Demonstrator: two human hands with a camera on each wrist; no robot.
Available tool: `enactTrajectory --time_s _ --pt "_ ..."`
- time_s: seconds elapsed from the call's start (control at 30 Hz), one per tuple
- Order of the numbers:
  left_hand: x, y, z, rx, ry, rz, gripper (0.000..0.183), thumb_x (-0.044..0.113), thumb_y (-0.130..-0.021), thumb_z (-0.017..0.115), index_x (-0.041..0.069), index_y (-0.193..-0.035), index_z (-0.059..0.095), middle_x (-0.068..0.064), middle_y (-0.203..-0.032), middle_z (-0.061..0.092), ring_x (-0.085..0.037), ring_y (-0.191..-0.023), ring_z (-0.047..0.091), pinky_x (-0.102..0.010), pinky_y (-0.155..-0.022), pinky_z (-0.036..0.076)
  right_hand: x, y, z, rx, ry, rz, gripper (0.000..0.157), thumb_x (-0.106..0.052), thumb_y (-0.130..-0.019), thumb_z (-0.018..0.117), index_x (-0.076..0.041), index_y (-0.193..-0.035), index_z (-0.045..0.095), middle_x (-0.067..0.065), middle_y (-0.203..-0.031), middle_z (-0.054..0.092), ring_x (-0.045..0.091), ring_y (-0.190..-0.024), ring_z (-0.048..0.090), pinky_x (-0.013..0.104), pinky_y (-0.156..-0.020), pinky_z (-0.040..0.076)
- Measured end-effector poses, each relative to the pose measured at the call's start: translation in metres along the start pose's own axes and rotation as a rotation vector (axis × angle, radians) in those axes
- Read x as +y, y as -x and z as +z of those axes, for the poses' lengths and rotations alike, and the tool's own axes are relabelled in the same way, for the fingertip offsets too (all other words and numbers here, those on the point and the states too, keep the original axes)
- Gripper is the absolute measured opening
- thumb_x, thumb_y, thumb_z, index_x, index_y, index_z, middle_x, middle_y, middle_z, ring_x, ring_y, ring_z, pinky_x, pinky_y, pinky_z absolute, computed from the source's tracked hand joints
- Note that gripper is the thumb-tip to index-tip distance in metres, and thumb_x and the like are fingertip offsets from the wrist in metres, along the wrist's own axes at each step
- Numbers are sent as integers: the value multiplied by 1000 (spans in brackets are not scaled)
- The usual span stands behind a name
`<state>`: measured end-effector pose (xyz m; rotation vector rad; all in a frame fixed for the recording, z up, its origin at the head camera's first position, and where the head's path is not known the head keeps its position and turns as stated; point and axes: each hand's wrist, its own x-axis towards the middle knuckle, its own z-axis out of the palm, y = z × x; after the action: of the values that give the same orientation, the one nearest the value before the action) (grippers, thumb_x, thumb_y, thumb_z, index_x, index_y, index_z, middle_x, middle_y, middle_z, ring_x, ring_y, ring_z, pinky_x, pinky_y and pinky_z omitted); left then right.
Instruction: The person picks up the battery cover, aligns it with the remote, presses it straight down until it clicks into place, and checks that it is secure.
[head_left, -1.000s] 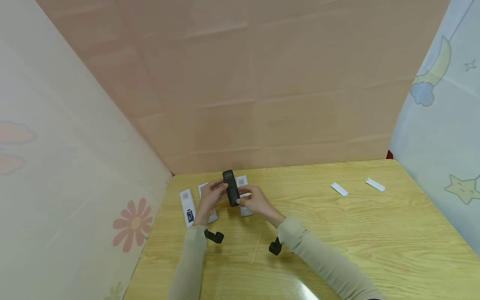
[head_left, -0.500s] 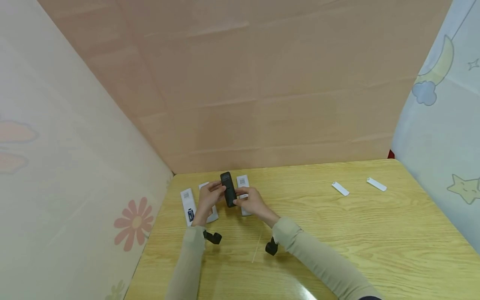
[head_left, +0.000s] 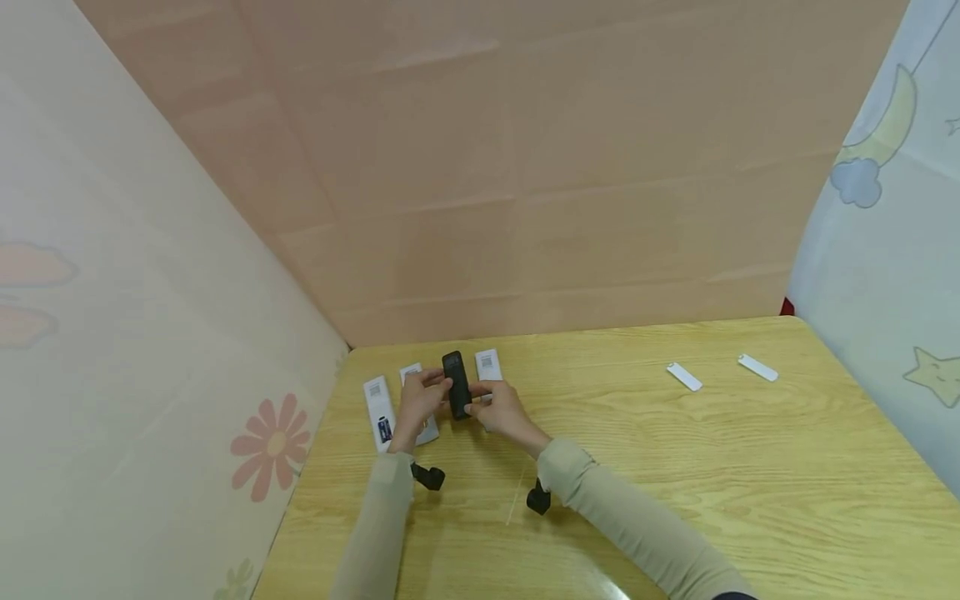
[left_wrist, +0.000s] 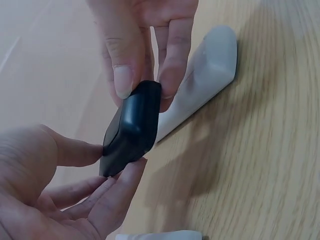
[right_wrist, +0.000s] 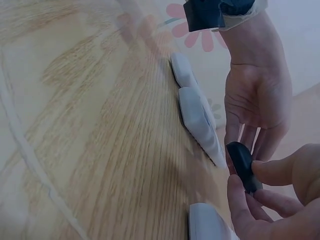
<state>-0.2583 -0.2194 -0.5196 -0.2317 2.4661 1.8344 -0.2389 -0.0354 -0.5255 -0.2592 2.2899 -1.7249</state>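
A black remote control (head_left: 456,386) is held up over the back left of the table, its back face toward the head camera. My left hand (head_left: 420,402) pinches its left side between thumb and fingers. On its lower right side, my right hand (head_left: 507,408) pinches it too. The left wrist view shows the remote (left_wrist: 134,122) end-on, gripped from both sides. White remotes lie face down around the hands: one at the left (head_left: 378,408) with a battery showing in its back, a second (head_left: 430,434) partly hidden by my left hand, a third (head_left: 487,365) partly behind my right hand.
Two slim white battery covers, one nearer (head_left: 684,377) and one farther right (head_left: 757,367), lie at the table's back right. A thin pale strip (head_left: 516,496) lies in front of the hands. Cloth walls border the wooden table (head_left: 675,483) at left, back and right.
The black remote has come slightly lower and a little to the left, both hands keeping hold of it. The right forearm has shifted left with it.
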Motion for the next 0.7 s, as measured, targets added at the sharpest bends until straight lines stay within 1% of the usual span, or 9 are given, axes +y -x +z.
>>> enactTrajectory --time_s 0.1,0.23,0.33,0.43,0.6,0.7 --pt "-1 1 0 7 -7 -4 41 18 -98 66 0 -134 60 -19 -127 62 -29 -102 69 -43 -79 61 1 0 2 2 -4 -3 37 -7 -93 70 -2 -130 64 17 -128 63 25 -102 67 32 -74 59" --pt "-2 1 1 15 -12 -14 42 17 -98 66 -1 -135 58 -20 -127 62 -29 -98 70 -41 -77 61 2 0 5 -2 9 -28 36 -4 -93 70 -1 -128 65 18 -127 63 25 -101 69 31 -76 59" --pt "-3 0 2 18 -12 -20 42 15 -98 66 -2 -135 58 -21 -126 62 -28 -96 71 -42 -77 61 2 -1 6 0 26 -44 36 -2 -93 69 1 -129 64 19 -128 63 25 -101 70 31 -77 59" --pt "-4 -2 4 24 -27 -30 42 14 -98 66 -3 -135 57 -21 -125 62 -28 -97 70 -42 -77 61 2 -2 8 6 45 -38 36 -3 -94 68 3 -129 63 20 -128 64 26 -103 69 30 -77 59" --pt "-3 -3 5 37 -78 -50 42 14 -99 65 -4 -135 57 -22 -126 62 -29 -98 70 -38 -74 61 3 -3 11 -12 68 -40 38 -4 -95 67 8 -131 61 23 -128 64 28 -107 68 30 -78 59" --pt "-4 -4 6 43 -116 -55 41 15 -99 64 -4 -135 57 -22 -125 63 -29 -97 70 -34 -71 61 2 -3 13 -39 83 -47 38 -6 -96 66 8 -132 60 24 -130 63 30 -111 67 33 -82 59"
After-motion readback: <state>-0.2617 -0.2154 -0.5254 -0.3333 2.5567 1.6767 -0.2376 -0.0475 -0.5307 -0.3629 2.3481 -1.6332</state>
